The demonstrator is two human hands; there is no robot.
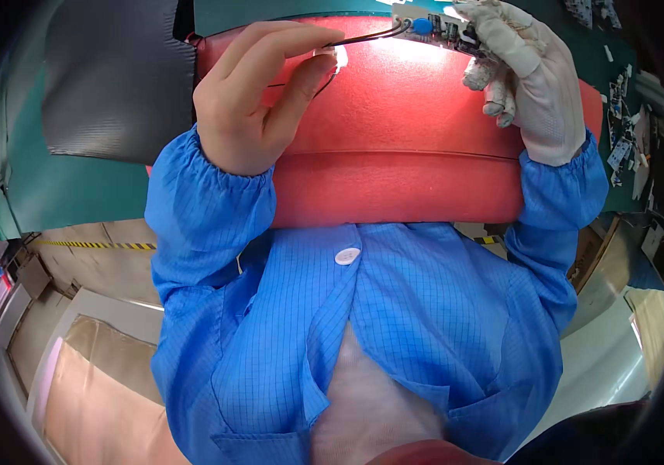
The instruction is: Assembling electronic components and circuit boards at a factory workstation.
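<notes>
Bare, my left hand (250, 97) pinches a small white connector (337, 56) between thumb and fingertips at the upper middle. Dark wires (370, 36) stretch from it to a narrow circuit board (444, 32) carrying a round blue component and several dark parts. The far end of that board is gripped by my right hand (533, 74), which wears a white glove with worn, dirty fingertips. Both hands are raised over a red padded cushion (394, 186). Part of the board is lost in glare and cut off by the top edge.
A green mat (76, 194) covers the bench. On the left lies a black sheet or folder (111, 85). Several small circuit boards and loose bits (622, 147) are scattered at the right. Yellow-black tape (99, 245) marks the floor.
</notes>
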